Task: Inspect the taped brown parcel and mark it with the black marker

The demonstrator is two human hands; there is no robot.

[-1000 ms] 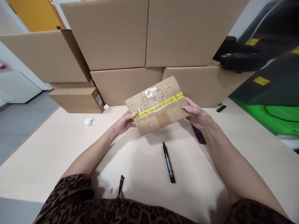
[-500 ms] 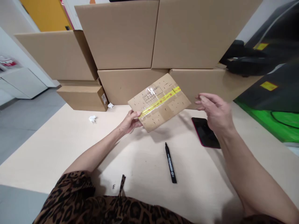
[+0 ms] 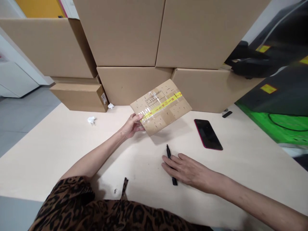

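Observation:
My left hand [image 3: 133,125] pinches the lower left corner of a flat cardboard box [image 3: 160,106], thumb on top and fingers beneath. The box is tilted above the table, wrapped in clear tape with a yellow printed strip and dotted with small dark marks. My right hand [image 3: 186,169] lies palm down across a black marker pen [image 3: 174,181] on the table. Its fingers are stretched out over the middle of the pen, covering that part. Whether they press on it I cannot tell.
A black phone with a red edge [image 3: 209,134] lies on the right of the table [image 3: 60,150]. Large cartons [image 3: 127,35] are stacked along the back, with a smaller carton [image 3: 77,96] at left. Crumpled white scraps [image 3: 91,120] and a small black piece [image 3: 227,114] lie nearby.
My right hand has come down from above the phone, leftward and nearer to me, onto the marker pen. My left hand still holds the box at nearly the same tilt.

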